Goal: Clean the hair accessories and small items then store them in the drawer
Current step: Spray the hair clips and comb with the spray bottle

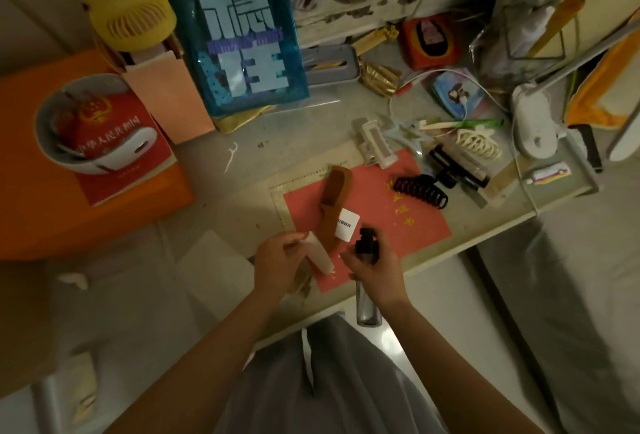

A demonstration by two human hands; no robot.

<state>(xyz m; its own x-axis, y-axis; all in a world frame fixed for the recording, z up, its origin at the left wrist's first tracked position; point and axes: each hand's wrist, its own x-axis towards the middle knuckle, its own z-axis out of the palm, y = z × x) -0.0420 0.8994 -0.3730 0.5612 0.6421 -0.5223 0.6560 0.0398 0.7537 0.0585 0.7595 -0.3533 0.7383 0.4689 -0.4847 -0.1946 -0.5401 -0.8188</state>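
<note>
Right hand (pixel 375 267) grips spray bottle (pixel 367 281) beside left-held wipe (pixel 320 253).

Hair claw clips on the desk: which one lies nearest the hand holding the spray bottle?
The black claw clip, resting on the pink mat's right edge; the cream and white ones lie farther back.

Brown comb (pixel 337 205) with a white label on a pink mat (pixel 408 211); black claw clip (pixel 420 191), cream claw clip (pixel 476 146), yellow fan (pixel 130 17), blue bag (pixel 235 35) with pale lettering, orange box (pixel 41 222), red book (pixel 121 142)
</note>
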